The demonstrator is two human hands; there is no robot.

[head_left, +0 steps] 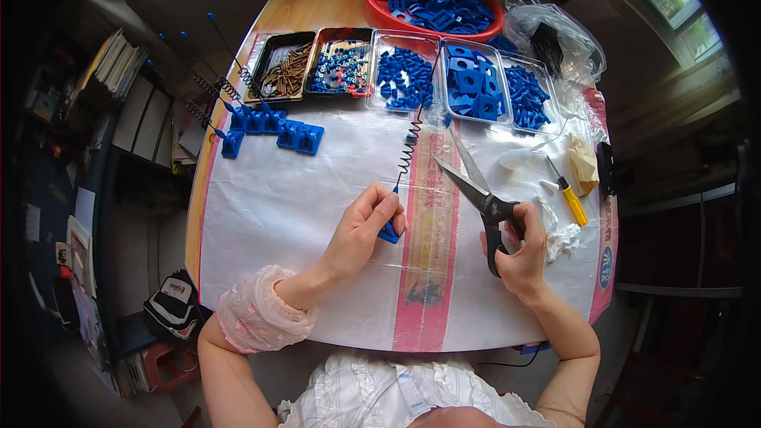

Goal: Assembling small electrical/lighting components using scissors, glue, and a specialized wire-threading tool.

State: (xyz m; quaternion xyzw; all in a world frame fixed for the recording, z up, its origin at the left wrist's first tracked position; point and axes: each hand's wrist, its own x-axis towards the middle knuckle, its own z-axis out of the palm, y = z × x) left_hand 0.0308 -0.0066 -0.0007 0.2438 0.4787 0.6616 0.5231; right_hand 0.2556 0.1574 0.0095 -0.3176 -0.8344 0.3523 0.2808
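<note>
Above a white, lettered sheet [317,166], left fingers [384,212] pinch a blue-ended coiled wire [407,154] and right fingers [529,220] grasp black-handled scissors [493,208].

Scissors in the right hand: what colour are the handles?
The scissor handles are black, shown best in the head view.

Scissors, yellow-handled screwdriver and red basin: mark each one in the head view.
Scissors [496,208]: head view, on the black plastic near the pivot.
Yellow-handled screwdriver [572,203]: head view, on the yellow handle.
Red basin [372,0]: head view, on the left side of its rim.
</note>
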